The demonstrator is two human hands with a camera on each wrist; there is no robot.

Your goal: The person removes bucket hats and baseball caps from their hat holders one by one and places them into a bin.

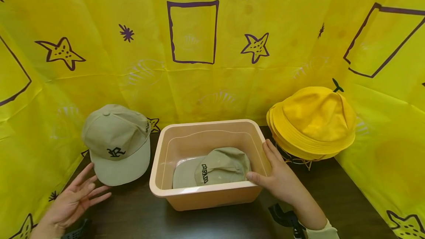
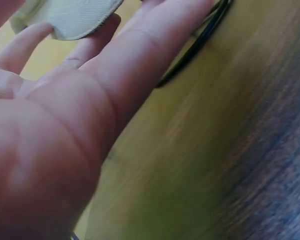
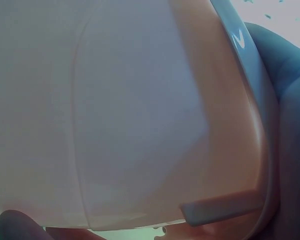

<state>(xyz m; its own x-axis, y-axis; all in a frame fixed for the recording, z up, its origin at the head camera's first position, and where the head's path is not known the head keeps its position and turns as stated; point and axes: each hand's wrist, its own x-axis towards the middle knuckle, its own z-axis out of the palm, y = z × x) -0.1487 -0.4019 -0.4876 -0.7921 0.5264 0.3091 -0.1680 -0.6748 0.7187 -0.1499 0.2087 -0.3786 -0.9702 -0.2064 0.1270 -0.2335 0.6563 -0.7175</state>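
A beige baseball cap point(image 1: 116, 139) with a dark letter emblem stands at the left, its brim facing forward. My left hand point(image 1: 78, 198) is at the brim's front left, palm up and fingers spread; in the left wrist view the fingers point(image 2: 150, 45) reach to the brim's edge point(image 2: 85, 22). A pink plastic basin point(image 1: 216, 196) sits in the middle. Inside it lies another beige cap point(image 1: 222, 167) with dark lettering, brim to the left. My right hand point(image 1: 279, 176) grips the basin's right front corner, thumb over the rim, fingers along the right side.
Several stacked yellow bucket hats point(image 1: 312, 124) stand behind the right hand, with cords hanging below and a green sprout on top. The dark wooden table point(image 1: 212, 224) is enclosed by yellow patterned cloth point(image 1: 192, 95) at the back and both sides.
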